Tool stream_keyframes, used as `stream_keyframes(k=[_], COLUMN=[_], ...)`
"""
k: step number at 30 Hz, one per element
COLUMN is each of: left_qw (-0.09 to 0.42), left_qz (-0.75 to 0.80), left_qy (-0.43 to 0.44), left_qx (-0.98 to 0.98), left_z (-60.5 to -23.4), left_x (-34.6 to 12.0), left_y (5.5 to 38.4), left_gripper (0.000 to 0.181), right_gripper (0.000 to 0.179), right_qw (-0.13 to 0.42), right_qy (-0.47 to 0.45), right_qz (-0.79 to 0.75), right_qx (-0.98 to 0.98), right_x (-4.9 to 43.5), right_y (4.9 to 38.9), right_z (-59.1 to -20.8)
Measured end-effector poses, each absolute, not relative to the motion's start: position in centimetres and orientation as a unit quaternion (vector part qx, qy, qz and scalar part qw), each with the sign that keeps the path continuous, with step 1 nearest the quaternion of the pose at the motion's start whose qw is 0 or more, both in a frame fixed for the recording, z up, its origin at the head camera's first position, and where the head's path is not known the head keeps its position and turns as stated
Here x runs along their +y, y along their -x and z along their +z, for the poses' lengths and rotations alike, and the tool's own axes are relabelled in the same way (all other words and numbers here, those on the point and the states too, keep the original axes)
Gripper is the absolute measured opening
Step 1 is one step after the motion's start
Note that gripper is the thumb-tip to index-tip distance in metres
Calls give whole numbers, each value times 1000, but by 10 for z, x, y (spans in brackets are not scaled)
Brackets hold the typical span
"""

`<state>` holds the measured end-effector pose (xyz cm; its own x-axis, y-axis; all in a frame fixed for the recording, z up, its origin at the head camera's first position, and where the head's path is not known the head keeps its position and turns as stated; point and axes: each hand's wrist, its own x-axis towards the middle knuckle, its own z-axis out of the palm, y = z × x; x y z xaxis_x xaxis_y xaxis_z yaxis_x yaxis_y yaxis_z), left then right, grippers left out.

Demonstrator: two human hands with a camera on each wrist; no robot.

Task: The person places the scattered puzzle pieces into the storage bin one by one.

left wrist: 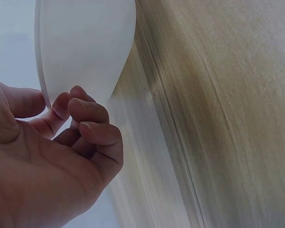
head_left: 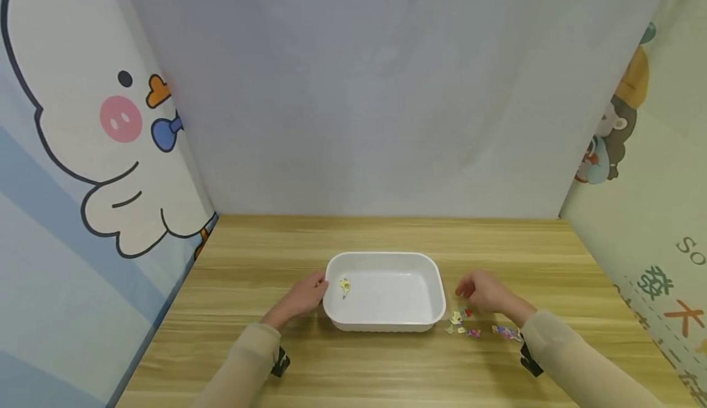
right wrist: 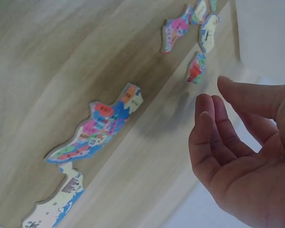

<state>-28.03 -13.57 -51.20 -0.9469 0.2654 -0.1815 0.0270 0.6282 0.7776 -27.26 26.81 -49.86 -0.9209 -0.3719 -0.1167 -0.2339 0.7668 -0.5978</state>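
A white plastic basin (head_left: 386, 297) stands on the table with one small yellow puzzle piece (head_left: 345, 286) inside, near its left wall. My left hand (head_left: 302, 297) pinches the basin's left rim between thumb and forefinger; the left wrist view shows its other fingers curled beneath. To the right of the basin, my right hand (head_left: 486, 291) hovers over the wood with fingers loosely bent and nothing between them. Below it lie several colourful map-like puzzle pieces, among them a red-green piece (right wrist: 196, 68), a pink piece (right wrist: 175, 32) and a larger multicoloured piece (right wrist: 99, 126).
The wooden table (head_left: 265, 242) runs back to a pale grey curtain (head_left: 353, 89). Printed cloths hang at both sides, the left one with a white cartoon bird (head_left: 72, 89). A cream puzzle piece (right wrist: 54, 199) lies under the right forearm.
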Motion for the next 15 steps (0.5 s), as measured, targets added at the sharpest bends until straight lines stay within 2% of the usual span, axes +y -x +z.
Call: stream_keyframes(k=[15], left_qw=[146], left_qz=[421], left_qy=[-83], left_qx=[892], left_z=[-511], left_x=[-135], left_y=[279], left_gripper=[21], right_gripper=[31], right_qw=[105], right_qy=[181], right_qz=[-301], right_qx=[930], right_x=[277], right_y=[263], right_z=[-509])
